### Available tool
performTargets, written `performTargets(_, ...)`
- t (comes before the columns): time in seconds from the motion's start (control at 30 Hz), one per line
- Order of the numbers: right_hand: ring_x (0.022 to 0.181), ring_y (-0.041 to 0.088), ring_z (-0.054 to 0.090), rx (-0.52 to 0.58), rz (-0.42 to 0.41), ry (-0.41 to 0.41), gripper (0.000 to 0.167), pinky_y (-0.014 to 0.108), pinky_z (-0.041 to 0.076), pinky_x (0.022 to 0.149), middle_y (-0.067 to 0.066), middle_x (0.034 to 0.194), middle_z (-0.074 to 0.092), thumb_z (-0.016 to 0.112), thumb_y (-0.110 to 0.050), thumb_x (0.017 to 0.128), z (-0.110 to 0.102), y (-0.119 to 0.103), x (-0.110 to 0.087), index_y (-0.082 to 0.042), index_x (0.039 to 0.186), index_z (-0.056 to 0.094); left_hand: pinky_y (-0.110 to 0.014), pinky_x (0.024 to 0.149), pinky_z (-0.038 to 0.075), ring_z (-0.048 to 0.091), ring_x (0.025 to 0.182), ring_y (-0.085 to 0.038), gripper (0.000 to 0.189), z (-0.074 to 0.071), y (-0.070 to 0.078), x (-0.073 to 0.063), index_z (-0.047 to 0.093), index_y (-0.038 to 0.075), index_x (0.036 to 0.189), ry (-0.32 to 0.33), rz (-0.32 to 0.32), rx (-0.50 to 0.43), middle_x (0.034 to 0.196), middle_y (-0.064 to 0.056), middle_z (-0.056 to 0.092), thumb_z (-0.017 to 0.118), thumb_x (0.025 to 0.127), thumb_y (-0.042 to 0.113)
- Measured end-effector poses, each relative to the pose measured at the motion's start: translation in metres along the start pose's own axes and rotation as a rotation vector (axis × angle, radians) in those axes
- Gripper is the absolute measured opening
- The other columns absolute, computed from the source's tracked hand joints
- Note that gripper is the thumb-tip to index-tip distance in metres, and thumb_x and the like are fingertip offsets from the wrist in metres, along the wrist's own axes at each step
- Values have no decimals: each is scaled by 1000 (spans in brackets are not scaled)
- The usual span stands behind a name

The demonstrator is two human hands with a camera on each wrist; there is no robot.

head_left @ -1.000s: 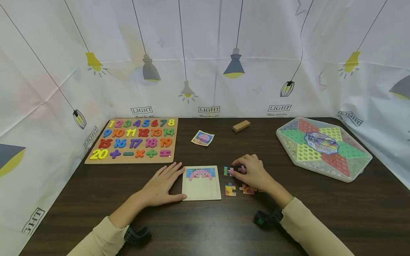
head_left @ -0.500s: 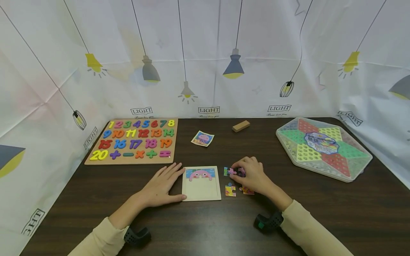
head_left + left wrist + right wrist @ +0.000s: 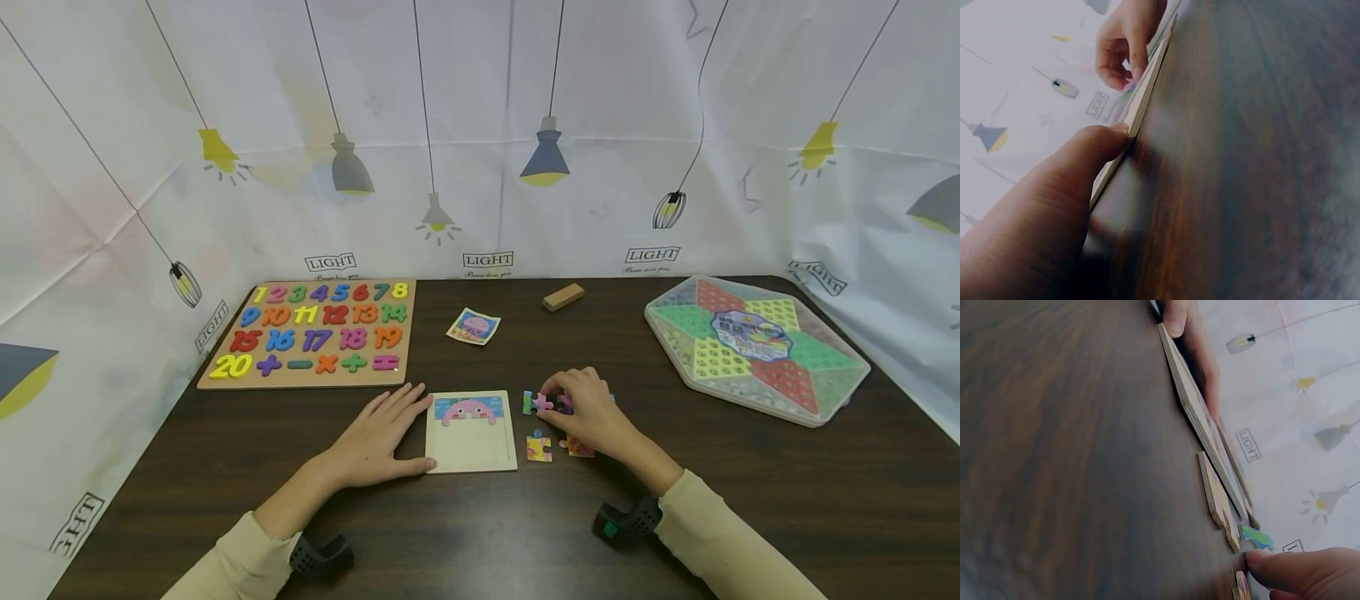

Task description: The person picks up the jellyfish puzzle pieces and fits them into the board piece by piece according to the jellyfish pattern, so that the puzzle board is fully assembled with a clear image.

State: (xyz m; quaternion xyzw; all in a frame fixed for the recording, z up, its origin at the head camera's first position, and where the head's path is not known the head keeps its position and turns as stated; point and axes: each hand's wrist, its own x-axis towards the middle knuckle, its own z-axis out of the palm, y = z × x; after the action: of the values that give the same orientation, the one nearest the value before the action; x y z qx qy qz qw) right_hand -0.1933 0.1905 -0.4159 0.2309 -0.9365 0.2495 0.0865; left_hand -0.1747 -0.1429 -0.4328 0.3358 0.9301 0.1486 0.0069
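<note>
A square wooden puzzle tray (image 3: 471, 450) lies on the table, its top row filled with a pink octopus face on blue. My left hand (image 3: 375, 442) lies spread along the tray's left side; its thumb (image 3: 1107, 140) rests on the near corner. Right of the tray, my right hand (image 3: 592, 408) pinches a green-and-pink puzzle piece (image 3: 537, 403) between thumb and fingers. In the right wrist view, that piece's green end (image 3: 1256, 537) shows beyond the thumb. A yellow puzzle piece (image 3: 538, 447) lies nearer me, with an orange one (image 3: 579, 447) partly under the hand.
A wooden number board (image 3: 307, 337) lies at the back left. Behind the tray are a small picture card (image 3: 474, 326) and a wooden block (image 3: 562, 297). A hexagonal Chinese checkers box (image 3: 757, 350) lies at the right. A printed cloth (image 3: 480, 125) hangs behind the table.
My right hand has shifted slightly left over the pieces, its thumb and fingers staying at the green-and-pink puzzle piece. The left hand and the tray have stayed in place.
</note>
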Motion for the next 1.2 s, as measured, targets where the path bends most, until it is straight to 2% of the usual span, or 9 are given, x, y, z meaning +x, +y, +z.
performTargets(0.17,85,21,45,59,-7,17,21,41,32,72,-1,89,63,76,-18,76,1,-1,-1,-12,93,64,-47,108,11,11,139,-22,91,0,0,0,23,13,147,-1,1,1,151,-6,17,40,80,72)
performTargets(0.37,84,19,46,70,-3,28,20,45,33,77,-4,84,61,74,-16,78,2,-2,-1,-14,93,62,-47,108,10,11,139,-23,91,0,0,0,22,13,147,-1,0,-1,151,-6,17,40,80,72)
performTargets(0.57,77,15,46,76,-4,31,16,34,37,69,-7,80,59,71,-11,80,3,-2,0,-13,93,62,-47,108,10,11,139,-22,91,0,0,0,23,13,147,-1,-3,-8,152,-6,17,40,80,72)
performTargets(0.73,70,11,50,156,31,19,13,27,44,63,-8,78,58,67,-9,83,2,-4,-1,-13,93,61,-46,108,10,10,139,-22,91,1,0,0,23,13,147,-3,-8,-11,152,-6,17,40,80,72)
performTargets(0.87,65,10,51,212,42,19,12,25,45,59,-6,78,60,67,-8,83,-1,-7,-1,-11,92,60,-46,108,9,10,139,-22,91,1,0,0,22,13,147,-4,-7,-9,152,-6,17,40,80,72)
performTargets(1.03,66,11,50,226,81,32,10,25,45,59,-6,76,57,67,-12,84,-5,-11,1,-12,91,60,-47,108,10,10,139,-22,91,1,-1,0,22,13,147,-3,-1,-4,152,-6,17,40,80,72)
performTargets(1.2,65,13,49,249,84,30,11,24,44,57,-5,75,57,66,-15,85,-5,-14,4,-11,93,61,-47,108,10,10,139,-23,91,1,-2,0,22,13,147,0,3,-6,152,-6,16,40,80,72)
